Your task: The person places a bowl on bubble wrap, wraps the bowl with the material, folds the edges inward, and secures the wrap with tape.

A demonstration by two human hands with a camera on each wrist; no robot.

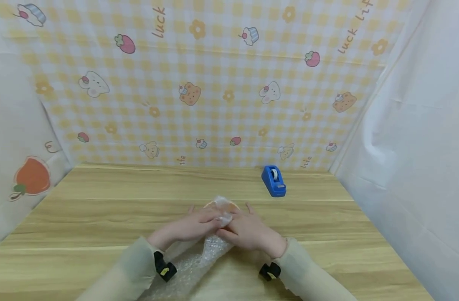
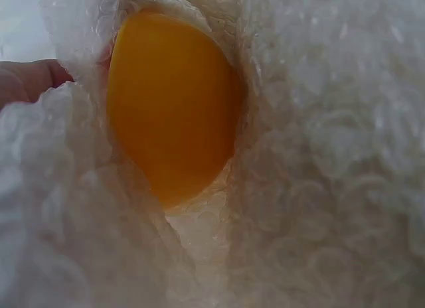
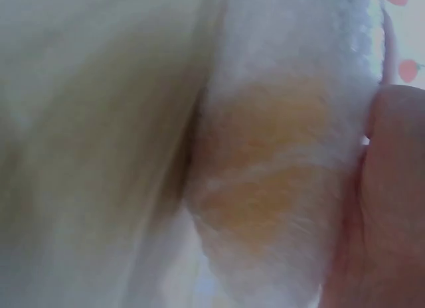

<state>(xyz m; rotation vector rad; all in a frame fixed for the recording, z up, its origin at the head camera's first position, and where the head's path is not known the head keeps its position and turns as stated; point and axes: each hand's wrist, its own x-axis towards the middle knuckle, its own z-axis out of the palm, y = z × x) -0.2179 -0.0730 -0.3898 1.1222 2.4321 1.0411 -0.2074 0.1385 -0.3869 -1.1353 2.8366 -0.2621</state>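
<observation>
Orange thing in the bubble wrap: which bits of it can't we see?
Left wrist view: back of the orange thing, hidden by its front.
Head view: most of it, covered by the left hand, right hand and bubble wrap.
Right wrist view: its exact outline, blurred behind the bubble wrap.

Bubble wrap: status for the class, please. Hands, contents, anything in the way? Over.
Left hand and right hand hold the bubble wrap. Orange thing inside, partly exposed. Blue tape dispenser beyond, clear of both hands.
</observation>
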